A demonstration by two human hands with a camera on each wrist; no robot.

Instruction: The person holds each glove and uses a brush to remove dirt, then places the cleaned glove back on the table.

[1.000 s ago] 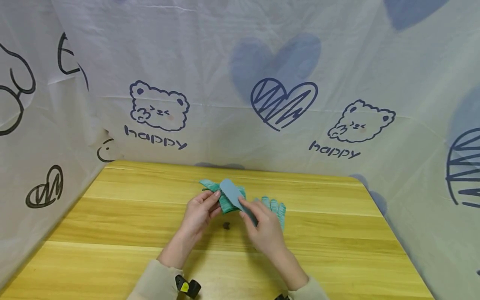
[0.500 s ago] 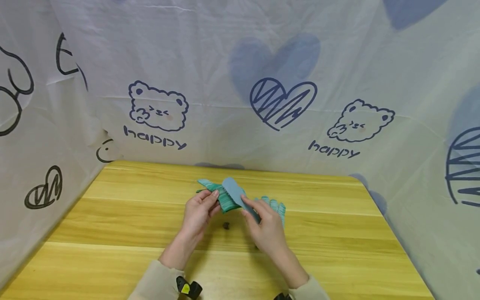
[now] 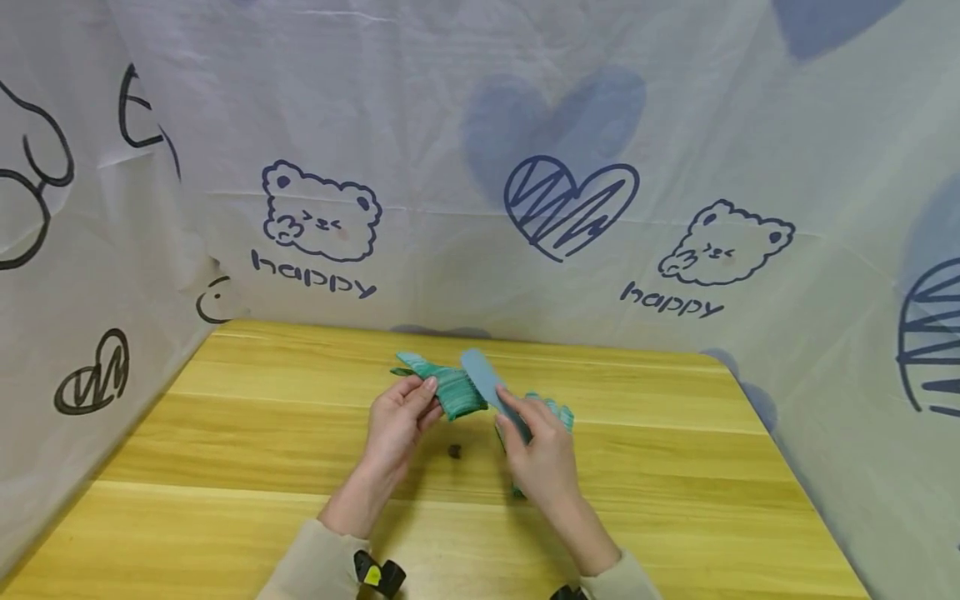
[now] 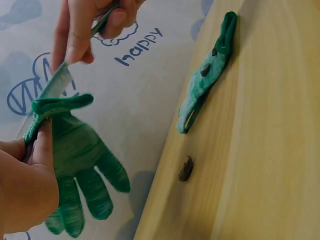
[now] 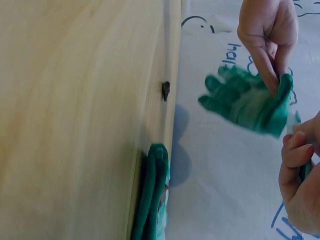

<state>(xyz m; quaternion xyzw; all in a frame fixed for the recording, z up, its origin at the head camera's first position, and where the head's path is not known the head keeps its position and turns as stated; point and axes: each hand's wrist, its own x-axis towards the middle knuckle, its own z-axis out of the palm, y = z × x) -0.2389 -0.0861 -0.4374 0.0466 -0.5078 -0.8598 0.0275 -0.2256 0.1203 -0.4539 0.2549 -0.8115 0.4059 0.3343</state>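
Note:
In the head view my left hand (image 3: 399,421) pinches a green knitted glove (image 3: 456,392) by its edge and holds it above the table. My right hand (image 3: 542,450) grips a blue-grey brush (image 3: 483,375), whose bristles face the glove at its right end. Seen from the left wrist, the glove (image 4: 82,150) hangs with its fingers down, my thumb inside the cuff, and the brush (image 4: 59,82) lies along the cuff. A second green glove (image 4: 207,75) rests on the table with dark bits on it; in the head view my right hand partly covers this other glove (image 3: 558,410).
A small dark lump (image 3: 454,451) lies on the wooden table (image 3: 247,433) between my forearms. Behind and beside the table hangs a white cloth (image 3: 435,250) printed with hearts and bears.
My right hand has drawn the brush rightward across the held glove, from its middle to its right end. The left hand keeps its hold and has barely shifted.

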